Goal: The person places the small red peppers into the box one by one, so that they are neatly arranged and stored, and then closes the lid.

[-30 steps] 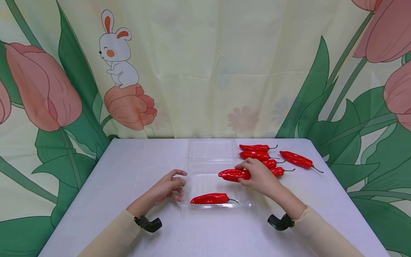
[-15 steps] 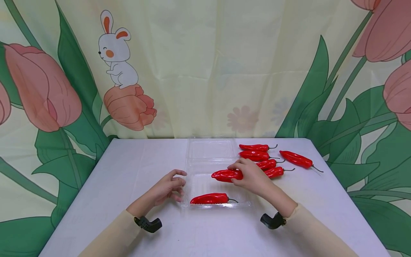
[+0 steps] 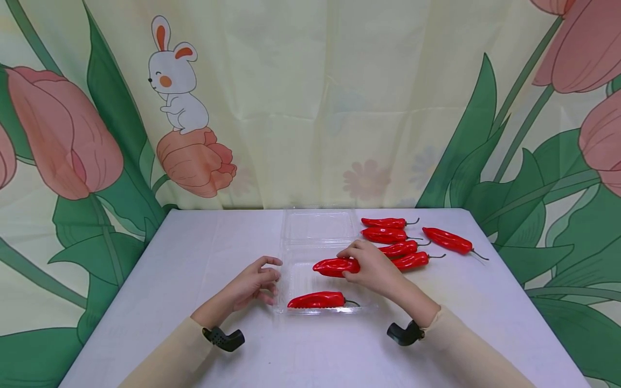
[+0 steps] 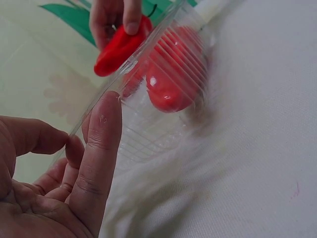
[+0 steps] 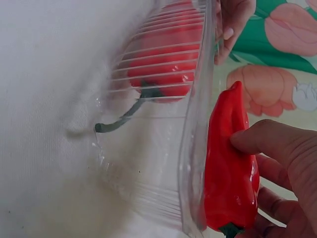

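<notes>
My right hand (image 3: 371,267) grips a red pepper (image 3: 335,267) and holds it over the clear plastic tray (image 3: 296,280). The right wrist view shows that pepper (image 5: 230,168) pinched between thumb and fingers just above the tray's rim (image 5: 198,124). One red pepper (image 3: 317,299) lies inside the tray near its front edge. My left hand (image 3: 254,283) rests with curled fingers touching the tray's left edge; a fingertip (image 4: 106,121) lies against the rim. The tray's open lid (image 3: 318,226) lies flat behind it.
Several more red peppers (image 3: 388,235) lie on the grey table (image 3: 194,258) right of the lid, one (image 3: 448,241) further right. A flower-print curtain (image 3: 310,108) hangs behind the table. Black wrist mounts show on both sleeves.
My right hand has carried the gripped pepper leftward, from the tray's right edge to over its middle. The left hand has stayed in place.
</notes>
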### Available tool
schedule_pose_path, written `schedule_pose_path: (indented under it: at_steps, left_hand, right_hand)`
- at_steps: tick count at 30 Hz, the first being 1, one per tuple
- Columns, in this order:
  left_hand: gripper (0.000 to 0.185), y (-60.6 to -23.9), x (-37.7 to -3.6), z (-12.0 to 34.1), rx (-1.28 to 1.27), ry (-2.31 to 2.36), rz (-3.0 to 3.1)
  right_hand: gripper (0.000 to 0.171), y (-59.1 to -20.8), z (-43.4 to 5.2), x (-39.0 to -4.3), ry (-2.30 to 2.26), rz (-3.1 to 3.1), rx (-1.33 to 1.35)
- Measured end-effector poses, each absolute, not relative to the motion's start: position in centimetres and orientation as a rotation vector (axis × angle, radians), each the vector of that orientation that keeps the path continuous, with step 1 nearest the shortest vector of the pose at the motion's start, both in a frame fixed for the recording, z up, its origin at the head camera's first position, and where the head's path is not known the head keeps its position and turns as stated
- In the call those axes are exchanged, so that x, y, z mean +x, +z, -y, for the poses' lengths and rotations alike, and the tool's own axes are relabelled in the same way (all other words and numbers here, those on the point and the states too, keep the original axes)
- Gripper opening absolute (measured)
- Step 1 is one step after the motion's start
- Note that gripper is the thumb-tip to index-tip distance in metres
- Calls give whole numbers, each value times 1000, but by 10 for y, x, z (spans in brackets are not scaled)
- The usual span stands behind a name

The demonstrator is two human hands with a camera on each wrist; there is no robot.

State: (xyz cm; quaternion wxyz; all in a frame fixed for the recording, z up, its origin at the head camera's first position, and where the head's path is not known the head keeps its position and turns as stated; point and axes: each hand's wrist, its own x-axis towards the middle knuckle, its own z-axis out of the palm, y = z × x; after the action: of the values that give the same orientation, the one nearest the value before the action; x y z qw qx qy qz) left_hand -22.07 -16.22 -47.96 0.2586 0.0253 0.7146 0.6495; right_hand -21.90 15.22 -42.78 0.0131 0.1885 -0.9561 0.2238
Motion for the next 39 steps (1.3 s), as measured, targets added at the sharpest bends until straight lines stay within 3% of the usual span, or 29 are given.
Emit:
schedule_pose_path:
  at_steps: [39]
  left_hand:
    - [46, -481, -223, 165, 84, 1778, -1880]
  right_hand:
    - [45, -442, -117, -218, 689, 3079, 733]
